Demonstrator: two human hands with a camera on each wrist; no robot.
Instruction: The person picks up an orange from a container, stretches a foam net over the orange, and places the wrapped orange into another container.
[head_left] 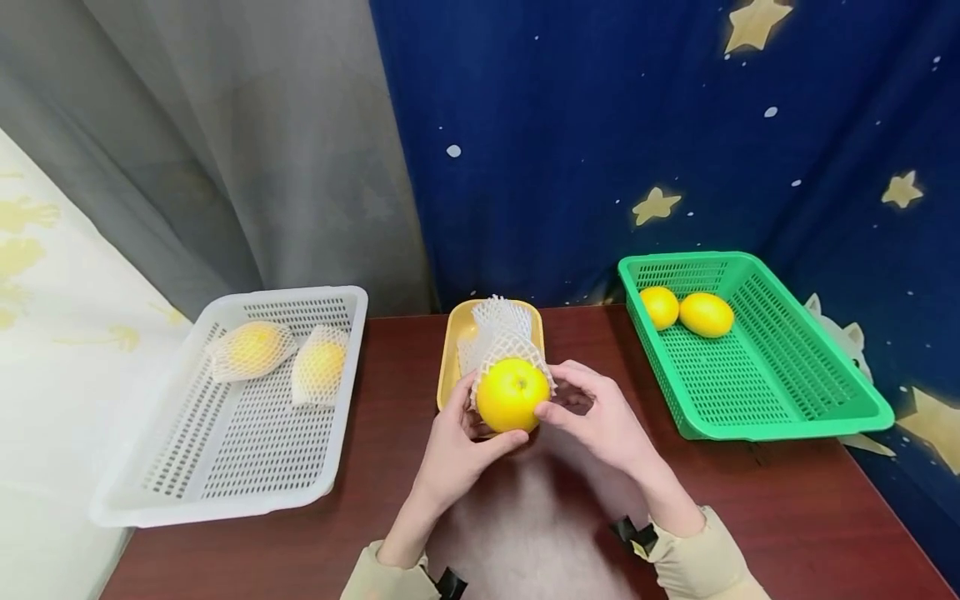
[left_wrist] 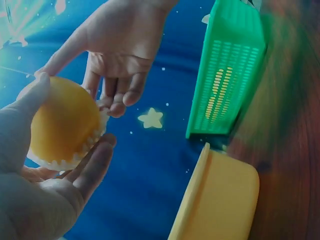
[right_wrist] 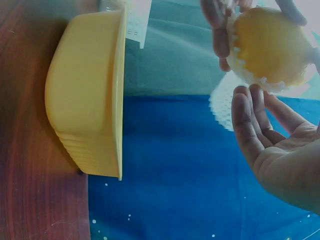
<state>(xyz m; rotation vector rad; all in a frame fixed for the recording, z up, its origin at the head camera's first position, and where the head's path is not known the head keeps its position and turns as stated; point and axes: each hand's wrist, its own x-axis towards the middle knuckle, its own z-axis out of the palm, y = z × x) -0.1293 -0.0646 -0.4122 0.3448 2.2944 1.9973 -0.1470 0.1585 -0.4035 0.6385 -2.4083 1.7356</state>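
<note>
A round yellow fruit (head_left: 513, 395) sits partly inside a white foam net sleeve (head_left: 512, 345), its bare end facing me. My left hand (head_left: 463, 454) grips the fruit from the left, thumb across its near side and fingers beneath the net edge. On the other side my right hand (head_left: 603, 417) holds it too, thumb on the skin and index finger by the net rim. In the right wrist view, that hand's other fingers (right_wrist: 243, 110) bend loosely below the fruit. Behind the hands, a yellow tray (head_left: 452, 346) contains more white foam nets, partly hidden by the held sleeve.
At the left stands a white basket (head_left: 347, 417) with two netted yellow fruits (head_left: 253, 348). A green basket (head_left: 810, 429) at the right holds two bare yellow fruits (head_left: 707, 315). All stand on a dark red wooden table (head_left: 390, 467), with curtains behind its back edge.
</note>
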